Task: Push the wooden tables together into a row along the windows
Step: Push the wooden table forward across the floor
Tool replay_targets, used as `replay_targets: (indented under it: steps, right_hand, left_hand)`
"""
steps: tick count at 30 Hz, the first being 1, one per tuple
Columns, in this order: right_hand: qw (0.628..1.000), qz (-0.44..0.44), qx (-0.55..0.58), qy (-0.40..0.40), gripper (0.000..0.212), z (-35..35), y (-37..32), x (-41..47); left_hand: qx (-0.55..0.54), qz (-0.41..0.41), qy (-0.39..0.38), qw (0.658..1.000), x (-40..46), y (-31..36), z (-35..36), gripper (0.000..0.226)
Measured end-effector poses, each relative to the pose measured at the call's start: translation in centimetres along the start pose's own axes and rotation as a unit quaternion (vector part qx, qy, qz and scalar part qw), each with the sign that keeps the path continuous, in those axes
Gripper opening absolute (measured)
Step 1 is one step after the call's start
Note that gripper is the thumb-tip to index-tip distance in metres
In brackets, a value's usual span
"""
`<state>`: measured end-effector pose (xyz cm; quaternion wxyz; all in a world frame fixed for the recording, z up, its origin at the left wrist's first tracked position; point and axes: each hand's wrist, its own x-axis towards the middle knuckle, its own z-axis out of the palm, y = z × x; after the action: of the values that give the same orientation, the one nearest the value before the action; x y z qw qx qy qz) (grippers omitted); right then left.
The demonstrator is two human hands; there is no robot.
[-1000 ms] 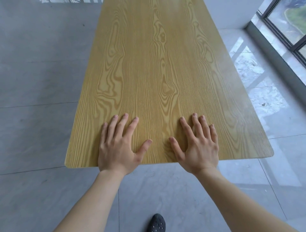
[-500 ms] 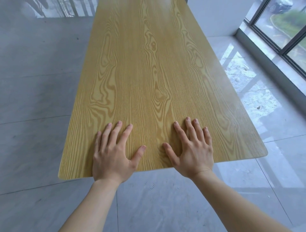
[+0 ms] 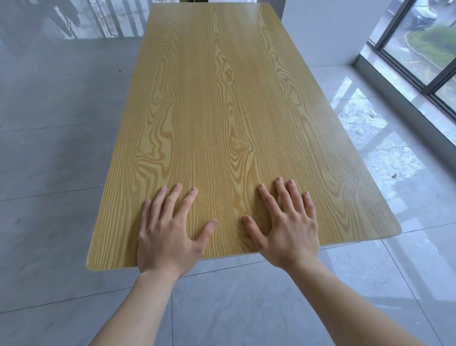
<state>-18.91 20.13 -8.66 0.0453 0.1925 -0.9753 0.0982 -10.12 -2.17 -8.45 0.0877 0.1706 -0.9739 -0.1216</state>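
Observation:
A long wooden table (image 3: 222,111) with yellow grain runs away from me down the middle of the view. My left hand (image 3: 167,229) lies flat on its near end, palm down, fingers spread, the heel of the hand over the near edge. My right hand (image 3: 286,227) lies flat beside it in the same way, a little to the right. Neither hand grips anything. At the table's far end a thin strip of another wooden surface (image 3: 195,1) shows at the top edge of the view.
Grey tiled floor (image 3: 49,148) surrounds the table. Floor-to-ceiling windows (image 3: 419,49) with dark frames run along the right. A white wall or pillar (image 3: 328,32) stands at the far right of the table. Railings reflect in the floor at top left.
The table has slid away from me with both hands flat on it, and my view has tilted up, so its far end and more of the windows now show. The shoe is out of view.

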Motion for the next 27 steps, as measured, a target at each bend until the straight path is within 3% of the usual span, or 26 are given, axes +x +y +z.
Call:
replay_targets:
  steps: [27]
  right_hand:
    - [1.0, -0.014, 0.007, -0.008, 0.082, 1.7, 1.5, 15.7]
  left_hand:
    - [0.008, -0.013, -0.001, 1.0, 15.3, 0.5, 2.1, 0.082]
